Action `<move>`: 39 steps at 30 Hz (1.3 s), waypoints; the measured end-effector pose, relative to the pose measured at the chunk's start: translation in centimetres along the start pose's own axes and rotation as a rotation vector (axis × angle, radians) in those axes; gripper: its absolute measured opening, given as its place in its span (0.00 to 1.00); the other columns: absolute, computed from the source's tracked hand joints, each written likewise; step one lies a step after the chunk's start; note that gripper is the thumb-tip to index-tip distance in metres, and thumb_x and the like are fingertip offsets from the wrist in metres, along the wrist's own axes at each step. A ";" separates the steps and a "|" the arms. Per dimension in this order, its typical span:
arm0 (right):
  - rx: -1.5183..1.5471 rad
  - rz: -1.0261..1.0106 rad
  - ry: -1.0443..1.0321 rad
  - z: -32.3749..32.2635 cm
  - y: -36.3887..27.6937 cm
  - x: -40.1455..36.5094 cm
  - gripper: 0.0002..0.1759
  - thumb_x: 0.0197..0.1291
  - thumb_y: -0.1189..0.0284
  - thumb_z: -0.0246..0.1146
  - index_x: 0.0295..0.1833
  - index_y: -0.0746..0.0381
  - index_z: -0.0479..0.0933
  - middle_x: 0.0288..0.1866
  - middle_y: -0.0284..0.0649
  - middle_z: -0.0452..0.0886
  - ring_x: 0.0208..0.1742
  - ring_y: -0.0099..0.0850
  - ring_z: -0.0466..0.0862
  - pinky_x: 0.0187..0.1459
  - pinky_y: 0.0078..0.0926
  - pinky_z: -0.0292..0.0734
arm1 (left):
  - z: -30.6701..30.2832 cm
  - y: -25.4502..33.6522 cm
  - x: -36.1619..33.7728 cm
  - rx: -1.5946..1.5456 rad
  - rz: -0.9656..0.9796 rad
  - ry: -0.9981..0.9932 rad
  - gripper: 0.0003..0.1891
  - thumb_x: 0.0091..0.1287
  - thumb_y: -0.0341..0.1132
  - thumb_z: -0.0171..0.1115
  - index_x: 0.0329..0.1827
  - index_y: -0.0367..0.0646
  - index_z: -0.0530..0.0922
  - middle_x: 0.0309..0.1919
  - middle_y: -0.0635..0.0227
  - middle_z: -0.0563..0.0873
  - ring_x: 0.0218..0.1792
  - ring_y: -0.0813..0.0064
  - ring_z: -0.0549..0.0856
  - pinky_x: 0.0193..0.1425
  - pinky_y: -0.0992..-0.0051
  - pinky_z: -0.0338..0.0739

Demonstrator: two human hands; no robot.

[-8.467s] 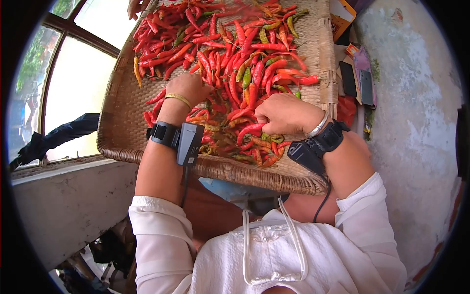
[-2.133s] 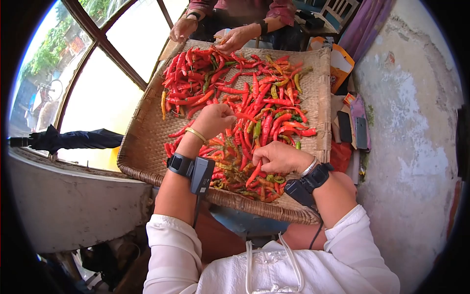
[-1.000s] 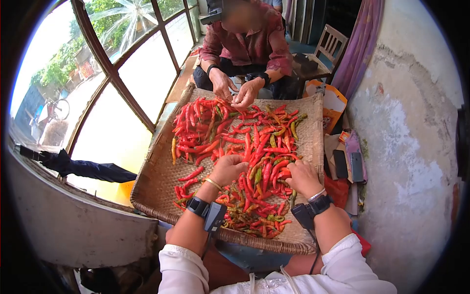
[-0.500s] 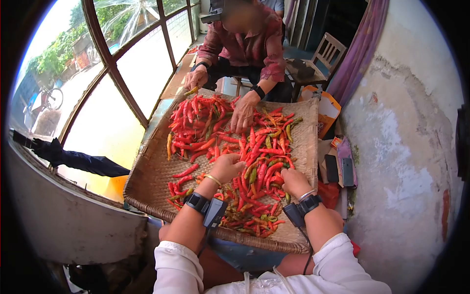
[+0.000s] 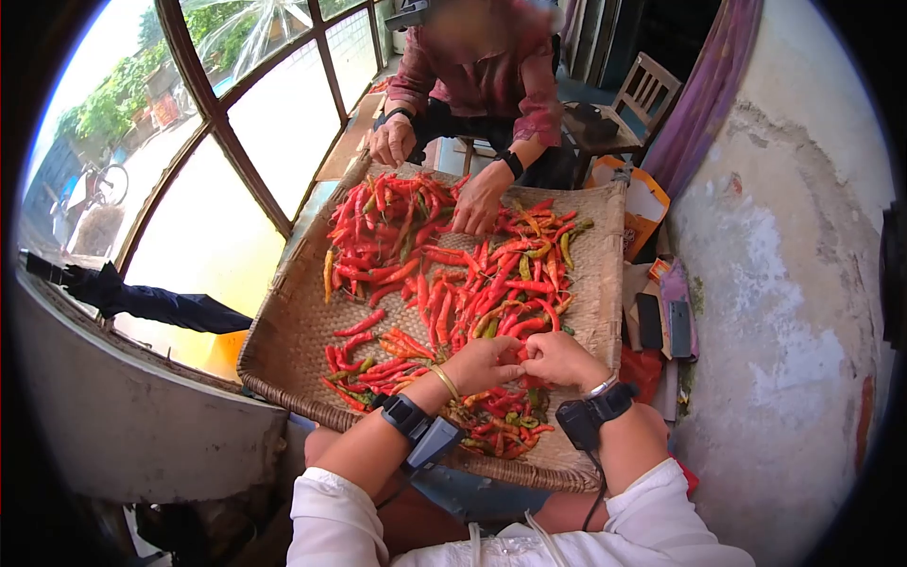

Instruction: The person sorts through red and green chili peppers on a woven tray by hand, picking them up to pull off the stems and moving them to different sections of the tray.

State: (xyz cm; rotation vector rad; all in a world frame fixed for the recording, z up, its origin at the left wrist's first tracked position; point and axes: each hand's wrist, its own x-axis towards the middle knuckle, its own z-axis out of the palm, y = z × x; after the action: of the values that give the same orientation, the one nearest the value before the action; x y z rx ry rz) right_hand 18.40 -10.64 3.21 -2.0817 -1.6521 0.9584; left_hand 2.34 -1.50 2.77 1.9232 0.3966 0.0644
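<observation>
A wide woven tray (image 5: 293, 331) rests across my lap, spread with red chilies (image 5: 472, 274) and a few green and orange ones. My left hand (image 5: 484, 365) and my right hand (image 5: 559, 359) meet fingertip to fingertip over the near part of the pile, both pinching one small red chili (image 5: 521, 353). Each of my wrists carries a black strapped device. A person sits opposite, with one hand (image 5: 477, 200) on the far chilies and the other hand (image 5: 391, 142) at the tray's far rim.
A large arched window (image 5: 217, 142) runs along the left, with a dark folded umbrella (image 5: 161, 307) on its sill. To the right of the tray lie two phones (image 5: 661, 323) and an orange bag (image 5: 642, 203) against a rough plaster wall. A wooden chair (image 5: 647, 90) stands behind.
My left hand drew back from the middle of the pile to meet my right hand near the front. The other person's hands shifted over the far chilies.
</observation>
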 end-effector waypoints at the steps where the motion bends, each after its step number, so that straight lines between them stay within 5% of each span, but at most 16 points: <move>1: 0.003 -0.004 -0.008 0.0 -0.2 -0.2 0.12 0.40 0.64 0.62 0.28 0.62 0.75 0.26 0.45 0.79 0.31 0.40 0.79 0.33 0.33 0.73 | 0.0 0.2 -0.2 -0.018 0.025 -0.009 0.22 0.59 0.36 0.59 0.55 0.38 0.67 0.33 0.64 0.82 0.36 0.77 0.81 0.42 0.76 0.75; 9: 0.697 0.032 -0.150 -0.5 -1.2 -1.2 0.06 0.52 0.72 0.60 0.30 0.64 0.74 0.18 0.30 0.73 0.20 0.15 0.70 0.20 0.15 0.65 | 0.8 -0.3 -0.6 -0.221 0.092 0.106 0.20 0.56 0.32 0.63 0.51 0.38 0.69 0.29 0.66 0.81 0.30 0.81 0.80 0.34 0.79 0.75; 12: 0.709 0.000 -0.103 -0.6 -1.6 -1.3 0.05 0.54 0.73 0.59 0.31 0.63 0.74 0.17 0.28 0.71 0.19 0.14 0.69 0.19 0.13 0.63 | 0.1 0.3 -0.9 -0.265 -0.017 0.054 0.20 0.58 0.32 0.63 0.51 0.37 0.68 0.32 0.69 0.81 0.36 0.83 0.80 0.39 0.82 0.75; 15: 0.733 0.012 -0.153 -0.9 -1.6 -1.3 0.05 0.51 0.73 0.60 0.30 0.64 0.75 0.18 0.30 0.74 0.19 0.17 0.71 0.20 0.15 0.66 | -0.8 -0.8 -1.0 -0.175 -0.037 0.114 0.08 0.59 0.30 0.61 0.38 0.37 0.75 0.26 0.75 0.79 0.29 0.88 0.77 0.32 0.86 0.73; 18: 0.430 -0.119 -0.005 -0.1 -0.7 -1.0 0.05 0.47 0.75 0.60 0.30 0.65 0.75 0.20 0.34 0.77 0.21 0.19 0.74 0.23 0.18 0.69 | -2.0 -0.7 -1.4 -0.133 -0.057 0.253 0.04 0.60 0.29 0.59 0.33 0.38 0.75 0.23 0.78 0.76 0.24 0.90 0.73 0.26 0.86 0.69; 22: 0.438 -0.040 -0.099 -0.3 -1.4 -1.0 0.07 0.44 0.74 0.61 0.30 0.66 0.76 0.22 0.37 0.78 0.23 0.21 0.76 0.27 0.19 0.70 | -3.9 -0.8 -0.9 -0.185 -0.014 0.367 0.02 0.61 0.29 0.57 0.32 0.40 0.74 0.21 0.79 0.74 0.22 0.90 0.71 0.23 0.87 0.66; 26: 0.361 -0.111 -0.229 0.1 -1.7 -0.9 0.08 0.44 0.72 0.61 0.31 0.65 0.77 0.22 0.36 0.78 0.25 0.21 0.76 0.28 0.20 0.70 | -5.8 -1.7 0.5 -0.415 0.029 0.526 0.02 0.62 0.27 0.56 0.35 0.39 0.75 0.24 0.77 0.77 0.24 0.88 0.74 0.29 0.88 0.70; 28: 0.369 -0.113 -0.283 0.4 -1.7 -0.8 0.08 0.44 0.72 0.61 0.31 0.65 0.77 0.22 0.36 0.78 0.25 0.21 0.76 0.28 0.20 0.70 | -6.6 -2.0 0.6 -0.412 0.009 0.503 0.08 0.62 0.26 0.54 0.44 0.38 0.74 0.32 0.72 0.80 0.31 0.86 0.78 0.35 0.85 0.73; 30: 0.305 -0.166 -0.290 0.6 -1.9 -0.8 0.08 0.45 0.72 0.61 0.31 0.65 0.77 0.22 0.36 0.78 0.24 0.22 0.76 0.28 0.20 0.70 | -6.8 -2.1 0.8 -0.172 0.248 0.559 0.18 0.61 0.26 0.54 0.55 0.39 0.69 0.43 0.65 0.79 0.42 0.80 0.78 0.44 0.79 0.74; 31: 0.307 -0.167 -0.290 0.7 -2.0 -0.9 0.08 0.45 0.72 0.61 0.31 0.65 0.77 0.22 0.36 0.78 0.24 0.22 0.76 0.28 0.20 0.70 | -6.6 -1.2 0.3 -0.049 0.172 0.639 0.24 0.61 0.28 0.56 0.62 0.42 0.63 0.51 0.60 0.75 0.50 0.74 0.75 0.50 0.75 0.72; 34: 0.392 -0.079 -0.217 0.7 -2.0 -0.7 0.08 0.45 0.72 0.61 0.30 0.65 0.77 0.24 0.36 0.79 0.24 0.21 0.76 0.28 0.21 0.71 | -6.0 -2.7 0.4 0.409 0.159 0.631 0.25 0.60 0.31 0.58 0.61 0.42 0.64 0.51 0.59 0.75 0.48 0.73 0.76 0.49 0.74 0.72; 39: 0.743 -0.004 -0.101 0.3 -1.5 -0.4 0.04 0.51 0.74 0.59 0.32 0.63 0.74 0.20 0.29 0.74 0.18 0.16 0.70 0.20 0.14 0.65 | -3.4 -1.1 0.0 -0.097 0.058 0.148 0.20 0.62 0.39 0.57 0.54 0.39 0.71 0.40 0.62 0.81 0.42 0.78 0.78 0.46 0.75 0.73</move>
State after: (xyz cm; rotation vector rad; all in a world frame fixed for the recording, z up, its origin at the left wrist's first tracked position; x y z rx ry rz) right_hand 17.08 -10.62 4.08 -1.5362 -1.0837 1.4204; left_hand 1.33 1.91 3.04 1.8392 0.4286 0.2603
